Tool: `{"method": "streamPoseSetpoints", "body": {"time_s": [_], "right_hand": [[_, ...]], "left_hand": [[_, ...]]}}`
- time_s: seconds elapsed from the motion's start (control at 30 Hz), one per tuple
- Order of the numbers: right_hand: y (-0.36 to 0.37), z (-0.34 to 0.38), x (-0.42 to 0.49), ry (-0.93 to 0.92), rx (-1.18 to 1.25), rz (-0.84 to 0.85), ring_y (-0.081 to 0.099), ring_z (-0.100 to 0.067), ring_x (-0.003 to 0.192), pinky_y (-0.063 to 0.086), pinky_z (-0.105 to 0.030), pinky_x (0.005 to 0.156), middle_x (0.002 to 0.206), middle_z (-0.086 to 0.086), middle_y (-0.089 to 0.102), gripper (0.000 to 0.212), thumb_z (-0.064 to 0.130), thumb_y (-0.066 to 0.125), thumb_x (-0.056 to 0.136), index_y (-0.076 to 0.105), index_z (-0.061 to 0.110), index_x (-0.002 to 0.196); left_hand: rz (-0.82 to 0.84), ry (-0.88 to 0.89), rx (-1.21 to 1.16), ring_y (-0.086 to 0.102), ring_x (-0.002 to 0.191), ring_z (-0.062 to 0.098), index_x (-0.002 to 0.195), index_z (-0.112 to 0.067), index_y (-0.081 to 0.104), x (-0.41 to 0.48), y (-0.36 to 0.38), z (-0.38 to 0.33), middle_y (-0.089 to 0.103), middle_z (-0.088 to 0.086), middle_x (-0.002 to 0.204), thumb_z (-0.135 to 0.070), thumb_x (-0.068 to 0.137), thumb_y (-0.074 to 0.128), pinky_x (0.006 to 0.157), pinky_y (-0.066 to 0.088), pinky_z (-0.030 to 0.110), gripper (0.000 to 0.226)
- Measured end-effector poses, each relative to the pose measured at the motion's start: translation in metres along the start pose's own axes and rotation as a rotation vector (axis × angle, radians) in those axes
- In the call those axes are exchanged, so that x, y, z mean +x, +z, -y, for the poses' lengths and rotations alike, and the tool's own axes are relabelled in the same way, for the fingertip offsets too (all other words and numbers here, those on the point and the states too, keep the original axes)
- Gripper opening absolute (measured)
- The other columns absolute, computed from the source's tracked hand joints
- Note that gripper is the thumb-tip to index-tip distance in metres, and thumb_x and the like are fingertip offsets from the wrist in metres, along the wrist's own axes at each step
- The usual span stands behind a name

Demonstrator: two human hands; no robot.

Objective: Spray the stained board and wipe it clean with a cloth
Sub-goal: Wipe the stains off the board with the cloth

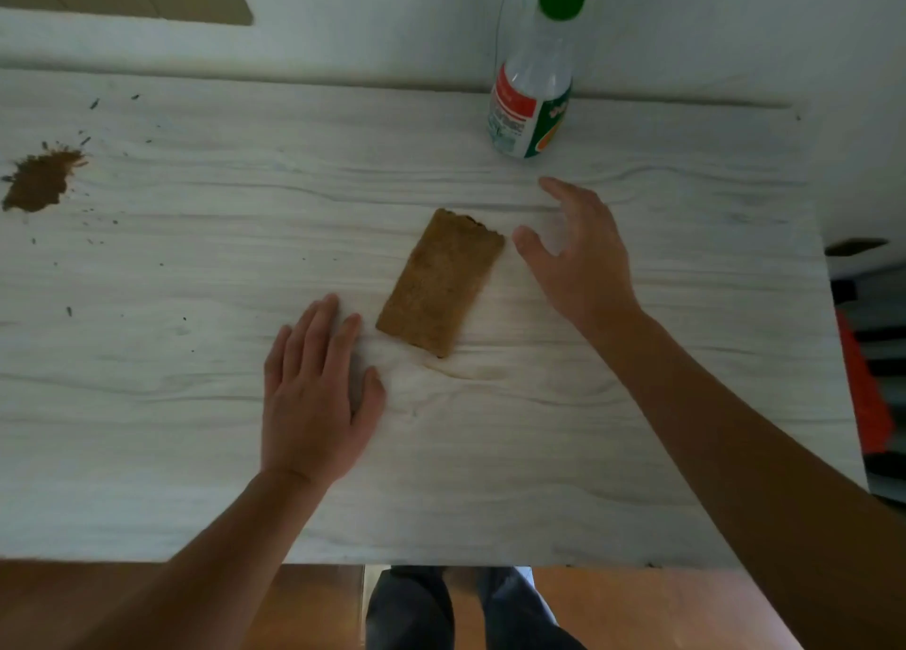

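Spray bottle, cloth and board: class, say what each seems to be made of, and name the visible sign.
The spray bottle looks like glossy translucent plastic: light passes through its body above a printed label. The cloth seems a matte, nubbly brown textile, possibly microfibre. The board shows pale grey wood grain with a smooth finish; solid wood or printed laminate, I cannot tell.

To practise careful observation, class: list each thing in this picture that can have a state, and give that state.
Spray bottle: upright, not held.
Cloth: lying flat, not held.
Stain: unwiped, with specks around it.
Board: stained at its left end.
Left hand: open, flat on the board.
Right hand: open, fingers spread, beside the cloth.
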State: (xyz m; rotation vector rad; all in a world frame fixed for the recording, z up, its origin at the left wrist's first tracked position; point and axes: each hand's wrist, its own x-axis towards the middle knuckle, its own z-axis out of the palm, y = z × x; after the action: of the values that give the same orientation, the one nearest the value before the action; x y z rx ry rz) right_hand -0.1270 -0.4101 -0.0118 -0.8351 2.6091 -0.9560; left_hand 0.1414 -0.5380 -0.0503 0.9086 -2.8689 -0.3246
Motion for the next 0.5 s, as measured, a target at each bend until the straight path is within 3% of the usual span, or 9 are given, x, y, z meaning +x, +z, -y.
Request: {"method": "streamPoseSetpoints", "body": {"time_s": [0.17,0.27,0.5], "right_hand": [[-0.013,0.003,0.048,0.178,0.194,-0.128,0.051,-0.011,0.124,0.046,-0.037,0.106,0.143,0.002,0.051,0.075,0.047,0.072,0.085,0.041,0.021,0.148],[-0.009,0.01,0.071,0.143,0.254,-0.151,0.053,-0.009,0.121,0.048,-0.031,0.101,0.14,0.003,0.054,0.081,0.048,0.077,0.079,0.043,0.019,0.146],[0.01,0.011,0.099,0.061,0.319,-0.168,0.06,-0.009,0.117,0.055,-0.035,0.098,0.134,0.005,0.059,0.096,0.055,0.083,0.063,0.044,0.019,0.143]], "left_hand": [[-0.011,-0.001,0.001,0.032,0.152,0.033,0.147,-0.008,0.05,0.0,-0.001,0.001,0.038,0.016,0.163,-0.039,0.096,0.046,0.127,0.022,0.051,0.06],[-0.004,0.004,0.002,0.032,0.153,0.033,0.148,-0.009,0.049,-0.001,0.0,0.002,0.037,0.015,0.163,-0.039,0.096,0.047,0.126,0.022,0.052,0.061],[-0.007,0.006,-0.001,0.032,0.153,0.033,0.148,-0.008,0.049,-0.001,0.0,0.001,0.038,0.015,0.163,-0.04,0.097,0.043,0.127,0.022,0.05,0.06]]}}
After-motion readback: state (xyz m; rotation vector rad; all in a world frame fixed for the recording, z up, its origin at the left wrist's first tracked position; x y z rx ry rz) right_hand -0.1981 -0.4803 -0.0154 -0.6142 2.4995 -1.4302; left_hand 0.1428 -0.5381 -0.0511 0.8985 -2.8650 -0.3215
